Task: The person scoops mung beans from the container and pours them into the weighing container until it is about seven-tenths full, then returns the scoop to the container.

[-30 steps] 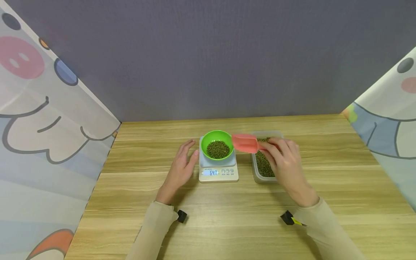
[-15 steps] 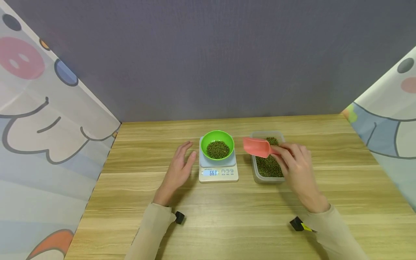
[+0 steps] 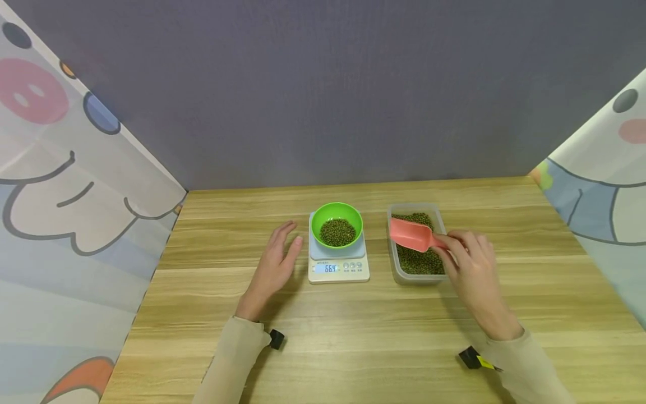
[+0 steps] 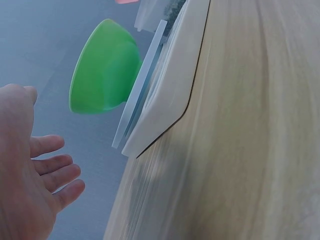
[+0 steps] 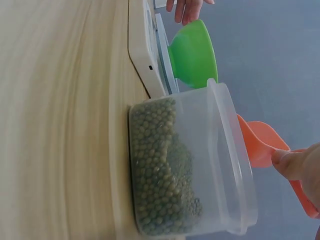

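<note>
My right hand (image 3: 474,275) pinches the handle of a pink scoop (image 3: 411,234), holding it above a clear plastic container (image 3: 398,274) of green mung beans (image 3: 419,262). No beans show in the scoop. To the left, a green bowl (image 3: 337,209) with some mung beans at its bottom stands on a white kitchen scale (image 3: 315,278), whose display reads 66.4. My left hand (image 3: 270,269) is held beside the scale's left side with its fingers extended, apart from the bowl; the left wrist view also shows this left hand (image 4: 30,170) holding nothing.
A wooden table (image 3: 343,342) carries everything. Behind it rises a grey panel (image 3: 333,95), and cartoon-printed sheets (image 3: 86,196) stand at both sides. A narrow strip of table lies between scale and container.
My right hand has moved right and toward me with the scoop, from beside the bowl to over the container. The scale reading has gone from 64.7 to 66.4. My left hand has barely shifted.
</note>
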Available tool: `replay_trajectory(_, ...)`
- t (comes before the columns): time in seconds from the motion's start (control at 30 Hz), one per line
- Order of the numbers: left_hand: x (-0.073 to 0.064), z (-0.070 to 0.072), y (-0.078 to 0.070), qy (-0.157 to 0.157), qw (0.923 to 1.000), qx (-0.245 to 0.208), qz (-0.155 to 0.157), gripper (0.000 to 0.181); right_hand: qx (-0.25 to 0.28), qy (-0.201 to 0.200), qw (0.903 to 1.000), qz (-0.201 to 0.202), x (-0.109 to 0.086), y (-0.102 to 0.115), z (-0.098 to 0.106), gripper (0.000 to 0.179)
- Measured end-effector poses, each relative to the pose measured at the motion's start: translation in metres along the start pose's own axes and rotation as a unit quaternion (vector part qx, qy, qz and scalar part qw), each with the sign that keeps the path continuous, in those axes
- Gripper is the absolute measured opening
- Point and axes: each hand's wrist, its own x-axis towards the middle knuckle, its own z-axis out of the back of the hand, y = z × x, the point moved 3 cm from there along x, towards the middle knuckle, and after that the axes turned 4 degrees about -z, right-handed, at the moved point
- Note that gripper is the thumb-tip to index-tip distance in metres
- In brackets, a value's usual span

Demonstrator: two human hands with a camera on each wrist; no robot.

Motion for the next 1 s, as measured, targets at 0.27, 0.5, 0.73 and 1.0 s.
replay_trajectory(0.27, 0.000, 0.001, -0.001, 0.001, 1.0000, 0.001, 0.005, 0.057, -0.005, 0.005, 0.9998, -0.020, -0.009, -0.007, 0.008, 0.053)
replay_trajectory(0.5, 0.000, 0.001, 0.000, -0.001, 1.0000, 0.001, 0.005, 0.057, -0.010, 0.001, 0.9998, -0.019, -0.014, -0.010, 0.011, 0.055)
replay_trajectory(0.73, -0.001, 0.002, 0.002, -0.004, 1.0000, 0.001, 0.001, 0.057, -0.016, 0.008, 0.9996, -0.023, -0.017, -0.013, 0.015, 0.059)
replay_trajectory(1.0, -0.003, 0.003, 0.002, -0.006, 1.0000, 0.003, 0.001, 0.056, -0.023, 0.060, 0.9969, -0.046, -0.019, -0.012, 0.020, 0.068)
